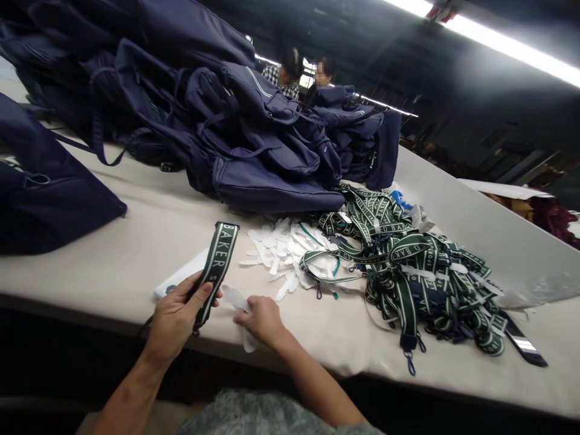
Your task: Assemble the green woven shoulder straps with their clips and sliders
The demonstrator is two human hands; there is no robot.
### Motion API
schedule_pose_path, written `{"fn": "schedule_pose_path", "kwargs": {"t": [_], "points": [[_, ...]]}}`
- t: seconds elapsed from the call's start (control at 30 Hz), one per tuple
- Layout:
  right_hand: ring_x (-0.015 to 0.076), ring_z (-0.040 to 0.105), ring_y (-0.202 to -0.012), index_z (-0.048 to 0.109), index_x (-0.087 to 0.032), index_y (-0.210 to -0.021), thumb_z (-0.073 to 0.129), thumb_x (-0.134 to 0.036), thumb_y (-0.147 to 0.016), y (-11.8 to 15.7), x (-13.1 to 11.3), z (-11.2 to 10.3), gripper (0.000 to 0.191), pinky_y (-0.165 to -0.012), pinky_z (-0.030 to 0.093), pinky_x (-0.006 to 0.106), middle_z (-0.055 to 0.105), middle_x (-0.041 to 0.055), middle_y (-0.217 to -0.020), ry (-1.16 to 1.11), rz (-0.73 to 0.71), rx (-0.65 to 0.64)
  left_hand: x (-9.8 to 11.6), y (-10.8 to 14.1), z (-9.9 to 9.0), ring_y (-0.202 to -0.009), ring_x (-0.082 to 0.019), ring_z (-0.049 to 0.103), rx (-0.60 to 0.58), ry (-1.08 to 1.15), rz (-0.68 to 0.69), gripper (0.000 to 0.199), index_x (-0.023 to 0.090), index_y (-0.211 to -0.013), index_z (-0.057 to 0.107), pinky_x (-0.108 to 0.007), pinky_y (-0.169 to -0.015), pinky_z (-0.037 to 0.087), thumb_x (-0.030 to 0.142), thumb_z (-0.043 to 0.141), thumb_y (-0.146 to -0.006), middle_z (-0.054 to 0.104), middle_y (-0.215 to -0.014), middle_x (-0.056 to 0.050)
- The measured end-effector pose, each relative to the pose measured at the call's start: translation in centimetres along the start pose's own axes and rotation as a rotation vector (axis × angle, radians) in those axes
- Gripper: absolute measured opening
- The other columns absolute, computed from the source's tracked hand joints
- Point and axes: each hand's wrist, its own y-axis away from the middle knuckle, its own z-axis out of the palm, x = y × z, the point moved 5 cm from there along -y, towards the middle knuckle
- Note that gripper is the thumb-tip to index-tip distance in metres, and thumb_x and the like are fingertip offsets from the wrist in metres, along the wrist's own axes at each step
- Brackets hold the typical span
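Observation:
My left hand (183, 311) is closed around a folded green strap (218, 257) with white lettering, held upright near the table's front edge. Just to the right, my right hand (263, 319) pinches a translucent white strip (236, 298), whose ends show above and below the fingers. Beyond both hands lies a pile of similar white strips (283, 248). A white flat item (183, 273) rests on the table behind my left hand, partly hidden by it.
Navy bags (272, 145) are heaped along the back, with another navy bag (49, 181) at the left. A tangle of green lettered straps (421, 260) with dark hooks covers the right of the table (326, 344). Two people stand in the background.

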Motion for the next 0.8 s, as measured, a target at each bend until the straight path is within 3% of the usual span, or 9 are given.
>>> {"fn": "schedule_pose_path", "kwargs": {"t": [0.1, 0.23, 0.3, 0.43, 0.57, 0.7, 0.8], "points": [[0.0186, 0.061, -0.071, 0.067, -0.019, -0.073, 0.078, -0.035, -0.077, -1.2, 1.9, -4.3, 0.020, -0.062, 0.033, 0.026, 0.069, 0.0033, -0.074, -0.028, 0.040, 0.086, -0.2, 0.0, -0.3, -0.065, -0.016, 0.060, 0.001, -0.012, -0.026, 0.053, 0.020, -0.116, 0.068, -0.020, -0.049, 0.047, 0.056, 0.075, -0.077, 0.070, -0.078, -0.003], [0.0256, 0.060, -0.090, 0.065, -0.015, -0.089, 0.073, -0.036, -0.083, -2.6, 3.9, -11.1, 0.023, -0.072, 0.036, 0.030, 0.068, 0.0122, -0.090, -0.089, 0.096, 0.273, 0.0, 0.0, -0.1, -0.068, -0.016, 0.061, -0.047, -0.006, -0.016, 0.052, 0.021, -0.116, 0.069, -0.020, -0.053, 0.049, 0.055, 0.076, -0.077, 0.070, -0.080, -0.002], [0.0237, 0.058, -0.091, 0.063, -0.016, -0.090, 0.061, -0.038, -0.092, -2.7, 3.3, -12.4, 0.023, -0.075, 0.037, 0.030, 0.066, 0.0103, -0.090, -0.176, 0.028, 0.285, 0.1, 0.1, 0.5, -0.069, -0.016, 0.062, -0.082, -0.028, -0.003, 0.052, 0.020, -0.117, 0.068, -0.021, -0.057, 0.050, 0.055, 0.074, -0.078, 0.070, -0.081, -0.002], [0.0126, 0.051, -0.064, 0.056, -0.019, -0.072, 0.046, -0.034, -0.094, -1.7, 0.1, -9.3, 0.029, -0.063, 0.038, 0.024, 0.055, -0.0012, -0.066, -0.436, -0.195, 0.100, 0.7, 0.9, 2.9, -0.067, -0.018, 0.064, -0.246, -0.041, -0.021, 0.054, 0.017, -0.115, 0.068, -0.025, -0.062, 0.053, 0.057, 0.073, -0.079, 0.071, -0.079, -0.004], [0.0087, 0.040, -0.051, 0.046, -0.019, -0.065, 0.048, -0.042, -0.090, -0.5, -2.1, -5.9, 0.034, -0.051, 0.033, 0.022, 0.046, -0.0036, -0.059, -0.684, -0.284, -0.037, 1.1, 2.1, 4.9, -0.066, -0.016, 0.062, -0.444, 0.015, -0.086, 0.046, 0.016, -0.108, 0.066, -0.024, -0.061, 0.052, 0.054, 0.071, -0.082, 0.069, -0.075, -0.004], [0.0066, 0.036, -0.049, 0.047, -0.018, -0.062, 0.068, -0.043, -0.078, 0.2, -2.8, -5.3, 0.036, -0.048, 0.025, 0.021, 0.043, -0.0052, -0.055, -1.083, -0.329, -0.216, 0.3, 2.8, 4.8, -0.062, -0.013, 0.058, -0.505, 0.128, -0.247, 0.037, 0.020, -0.109, 0.056, -0.021, -0.055, 0.048, 0.048, 0.068, -0.087, 0.065, -0.073, 0.000], [0.0056, 0.033, -0.048, 0.048, -0.017, -0.063, 0.076, -0.033, -0.071, 0.8, -3.0, -5.5, 0.032, -0.047, 0.021, 0.021, 0.041, -0.0070, -0.053, -1.185, -0.341, -0.361, -0.3, 2.8, 4.2, -0.065, -0.014, 0.060, -0.489, 0.185, -0.312, 0.042, 0.023, -0.112, 0.049, -0.023, -0.056, 0.050, 0.045, 0.072, -0.085, 0.065, -0.082, 0.001]]}}
